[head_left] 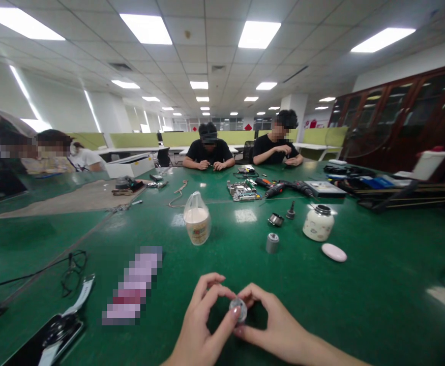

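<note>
Low in the middle of the head view, a small round grey metal part (238, 310) is pinched between the fingertips of both hands. My left hand (203, 316) has its thumb across the part's face and its index finger at the top edge. My right hand (274, 319) grips it from the other side with thumb and fingers. Fingers cover much of its rim. Beyond the hands stands a silver metal cylinder (272, 243), like a small motor can. Farther back lie an open metal housing (276, 219) and a dark part with an upright shaft (291, 211).
A cream jar (318, 223) and its pale oval lid (334, 252) are at right. A bagged paper cup (198, 223) stands left of centre. Glasses (73, 269), a watch (56, 330) and a pixelated pink item (134, 287) lie left. Circuit board (244, 190), drills and people are across the table.
</note>
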{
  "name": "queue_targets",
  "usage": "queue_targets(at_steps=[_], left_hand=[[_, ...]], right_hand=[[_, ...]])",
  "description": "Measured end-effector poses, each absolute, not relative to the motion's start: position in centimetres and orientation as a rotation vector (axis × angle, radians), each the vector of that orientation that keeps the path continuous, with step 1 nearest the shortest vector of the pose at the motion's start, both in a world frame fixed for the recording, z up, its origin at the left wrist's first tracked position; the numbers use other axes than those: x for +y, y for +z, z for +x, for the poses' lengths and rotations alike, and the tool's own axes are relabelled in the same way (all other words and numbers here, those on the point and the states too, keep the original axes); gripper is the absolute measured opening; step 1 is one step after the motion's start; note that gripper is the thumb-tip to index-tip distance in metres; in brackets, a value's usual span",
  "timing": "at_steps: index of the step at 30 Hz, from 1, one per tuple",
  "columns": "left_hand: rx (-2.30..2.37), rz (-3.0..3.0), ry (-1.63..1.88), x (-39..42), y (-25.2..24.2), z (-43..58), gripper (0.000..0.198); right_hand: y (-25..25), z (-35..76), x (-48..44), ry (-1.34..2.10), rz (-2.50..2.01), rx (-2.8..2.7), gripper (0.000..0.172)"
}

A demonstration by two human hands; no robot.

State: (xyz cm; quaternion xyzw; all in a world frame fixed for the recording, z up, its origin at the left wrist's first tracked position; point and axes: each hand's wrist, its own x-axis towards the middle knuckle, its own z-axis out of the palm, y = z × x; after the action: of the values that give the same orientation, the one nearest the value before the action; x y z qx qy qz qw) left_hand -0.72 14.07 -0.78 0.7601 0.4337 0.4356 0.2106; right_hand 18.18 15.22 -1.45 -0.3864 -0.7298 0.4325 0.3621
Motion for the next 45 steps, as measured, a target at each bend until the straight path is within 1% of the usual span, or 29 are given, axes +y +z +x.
queue_targets(at_steps=[6, 10, 16, 19, 22, 25, 26, 28, 32, 34, 37, 41, 45], left_hand=[[1.351, 2.155, 1.183, 14.3, -1.1, -0.7, 0.013], [1.404, 2.154, 1.202, 14.6, -1.3, -0.5, 0.012], [1.314, 2.171, 1.137, 14.8, -0.3, -0.2, 0.012], [1.303, 2.193, 1.211, 15.7, 0.7, -1.2, 0.016], [1.539, 2.15, 1.321, 17.5, 0.4, -3.2, 0.02], [1.757, 2.209, 1.15, 18.9, -1.4, -4.9, 0.019], [1.789, 2.24, 1.055, 19.1, -2.2, -5.3, 0.018], [1.87, 2.279, 0.989, 19.3, -3.3, -5.6, 0.018], [1.943, 2.31, 1.037, 19.0, -3.8, -5.4, 0.028], [1.954, 2.288, 1.043, 18.9, -3.6, -5.4, 0.027], [1.911, 2.265, 1.075, 19.0, -3.1, -5.3, 0.015], [1.611, 2.264, 1.164, 18.0, -1.6, -3.8, 0.017], [1.254, 2.282, 1.087, 15.9, -0.1, -1.7, 0.016]], right_hand=[[-1.1, 18.1, 15.1, 1.136, -0.988, -1.856, 0.022], [-1.1, 18.1, 15.1, 1.147, -0.995, -1.843, 0.021], [-1.7, 18.1, 15.2, 1.1, -0.995, -1.861, 0.022], [-1.7, 18.2, 15.1, 1.087, -1.028, -1.867, 0.025], [-1.5, 18.3, 15.0, 1.093, -1.036, -1.877, 0.026], [-1.3, 18.3, 15.0, 1.111, -1.033, -1.889, 0.027], [-1.3, 18.3, 15.0, 1.114, -1.034, -1.89, 0.027], [-1.2, 18.3, 15.0, 1.109, -1.042, -1.89, 0.028], [-1.2, 18.3, 15.0, 1.107, -1.046, -1.895, 0.028], [-1.2, 18.4, 15.0, 1.116, -1.039, -1.895, 0.028], [-1.2, 18.4, 15.0, 1.115, -1.037, -1.898, 0.029], [-1.3, 18.5, 15.0, 1.099, -1.024, -1.907, 0.029], [-1.5, 18.4, 15.2, 1.062, -0.974, -1.919, 0.025]])
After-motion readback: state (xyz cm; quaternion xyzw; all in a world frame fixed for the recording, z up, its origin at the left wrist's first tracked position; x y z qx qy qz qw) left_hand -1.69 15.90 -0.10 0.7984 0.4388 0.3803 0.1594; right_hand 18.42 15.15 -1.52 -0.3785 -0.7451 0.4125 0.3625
